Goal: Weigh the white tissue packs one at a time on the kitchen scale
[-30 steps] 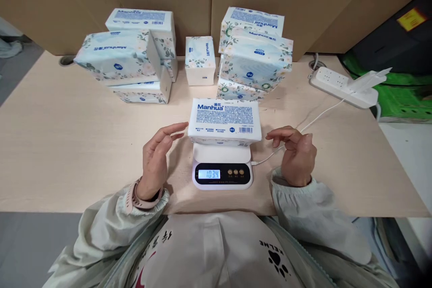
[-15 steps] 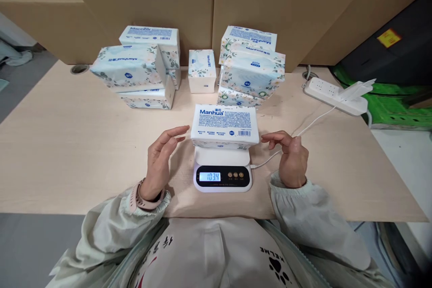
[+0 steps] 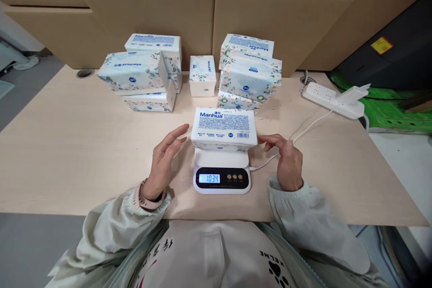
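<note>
A white tissue pack (image 3: 224, 128) with blue print lies on a white digital scale (image 3: 221, 160), whose lit display (image 3: 209, 178) reads 103.4. To the left of the pack, my left hand (image 3: 165, 159) is open, its fingers pointing toward the pack with a small gap. On the other side, my right hand (image 3: 286, 159) is open too, fingertips at the pack's right end; whether they touch it I cannot tell. Neither hand grips anything. A white cable runs from the scale's right side, passing beside my right hand.
Behind the scale are a left stack of tissue packs (image 3: 133, 74), a single upright pack (image 3: 202, 76) and a right stack (image 3: 249, 76). Cardboard boxes (image 3: 151, 13) line the table's back. A white power strip (image 3: 332, 99) sits at the right, near a green crate (image 3: 398, 110).
My right hand has come slightly closer to the pack's right end. The view has tilted up a little; the pack stays on the scale and the reading is the same.
</note>
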